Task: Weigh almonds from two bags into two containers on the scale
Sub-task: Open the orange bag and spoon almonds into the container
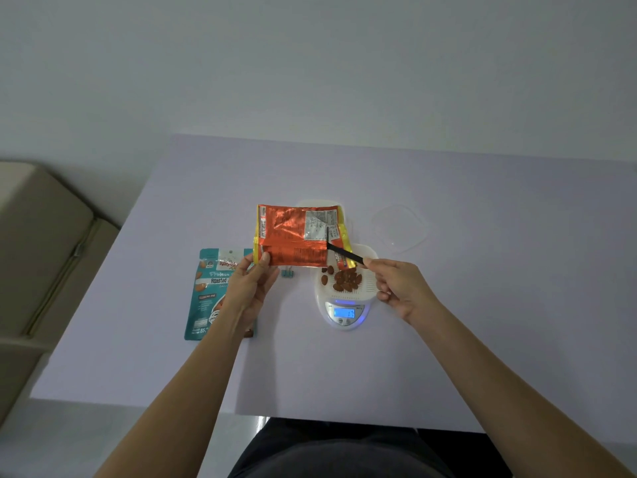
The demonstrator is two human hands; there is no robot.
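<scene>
Tipping the orange bag (296, 236) any further from your head view, you risk almonds (344, 280) overshooting the clear container (368, 270) on the scale (344, 313), since its mouth hangs at the rim; a few already sit near the left edge. Your left hand (251, 284) pinches the bag's lower corner. Your right hand (400, 288) is closed narrowly on a black tool (344, 252) reaching into the bag. The teal bag (213, 294) lies on the bench (482, 322), the second container (401, 229) beyond.

scale readout (344, 312) blurry, teal bag (210, 291) part-hidden
</scene>
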